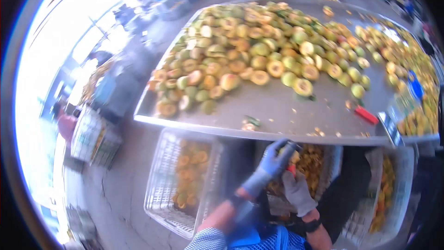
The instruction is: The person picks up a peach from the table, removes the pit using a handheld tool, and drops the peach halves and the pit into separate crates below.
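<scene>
My left hand [275,161], in a grey-blue glove with dark fingertips, curls around a yellow piece of peach [294,157], mostly hidden by the fingers. Just below it and to the right, my right hand [297,189], in a pale grey glove, grips a red-handled tool [291,170]; its working end is hidden against the fruit. Both hands are close together in front of the table's near edge. Beneath them stands a crate [336,164] of yellow peach pieces [311,169].
Whole and halved peaches [259,51] are heaped on the metal table [273,109]. A red-handled tool [366,115] lies at right near a clear container [401,106]. White crates with peach pieces stand at left [155,190] and right [404,190]. A person [67,122] is far left.
</scene>
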